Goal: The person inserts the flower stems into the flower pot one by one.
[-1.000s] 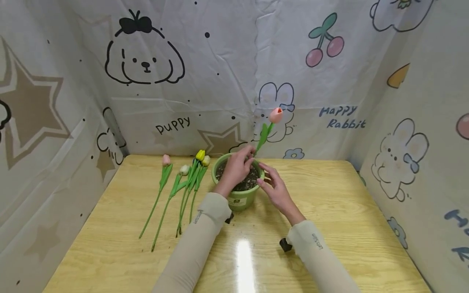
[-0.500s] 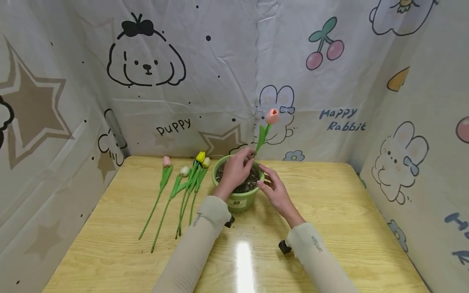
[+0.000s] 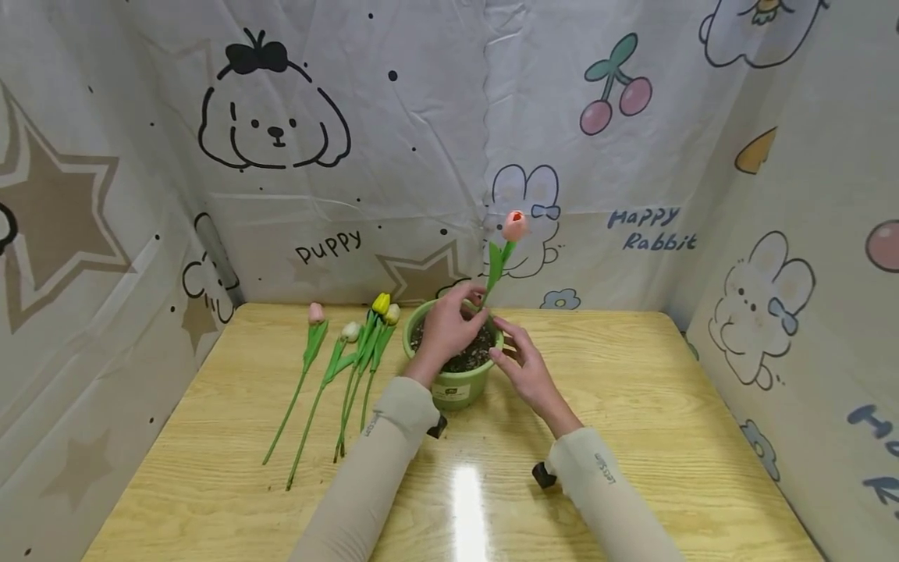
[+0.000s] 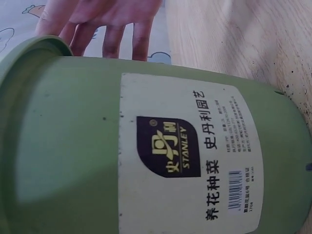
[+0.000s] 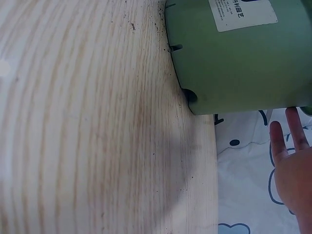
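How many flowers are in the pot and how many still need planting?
One is going in: the left hand holds the pink tulip by its stem, upright in the soil of the green pot. The right hand waits open beside the rim. Four tulips lie on the table left of the pot, unplanted.

Glossy wood table (image 3: pixel 632 437); matt green plastic pot (image 4: pixel 73 146).

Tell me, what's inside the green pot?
Dark soil fills the green pot, and a pink tulip stands up out of it. The left hand covers part of the soil and pinches the stem, so its bottom end cannot be seen.
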The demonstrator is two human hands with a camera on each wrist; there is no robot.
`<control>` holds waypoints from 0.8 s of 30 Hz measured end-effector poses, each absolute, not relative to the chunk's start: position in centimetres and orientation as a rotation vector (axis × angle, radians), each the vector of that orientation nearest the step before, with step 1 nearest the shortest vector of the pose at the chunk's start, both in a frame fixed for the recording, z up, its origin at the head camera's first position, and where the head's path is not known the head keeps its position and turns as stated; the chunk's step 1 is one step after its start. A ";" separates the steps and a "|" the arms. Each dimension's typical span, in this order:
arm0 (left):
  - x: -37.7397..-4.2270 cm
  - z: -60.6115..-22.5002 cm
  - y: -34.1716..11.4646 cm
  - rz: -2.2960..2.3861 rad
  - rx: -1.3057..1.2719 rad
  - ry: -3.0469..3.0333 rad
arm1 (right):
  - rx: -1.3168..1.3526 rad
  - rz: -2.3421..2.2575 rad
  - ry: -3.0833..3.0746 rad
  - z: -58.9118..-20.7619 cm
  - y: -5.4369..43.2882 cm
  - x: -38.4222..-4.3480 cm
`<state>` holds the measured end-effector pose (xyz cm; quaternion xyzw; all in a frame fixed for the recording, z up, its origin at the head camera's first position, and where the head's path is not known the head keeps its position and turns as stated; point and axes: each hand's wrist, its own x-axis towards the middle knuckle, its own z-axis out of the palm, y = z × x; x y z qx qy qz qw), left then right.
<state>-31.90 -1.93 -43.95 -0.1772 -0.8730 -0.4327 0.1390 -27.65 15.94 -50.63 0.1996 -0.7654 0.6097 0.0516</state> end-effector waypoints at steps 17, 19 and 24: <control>-31.2 -41.8 -8.5 -1.385 -0.361 -2.353 | 0.590 1.859 -2.317 -50.5 15.9 -27.4; -31.1 -41.9 -9.8 -1.383 -0.330 -2.366 | 0.583 1.859 -2.322 -50.5 15.9 -27.4; -30.2 -42.2 -13.3 -1.407 -0.265 -2.413 | 0.588 1.872 -2.318 -50.7 15.8 -27.5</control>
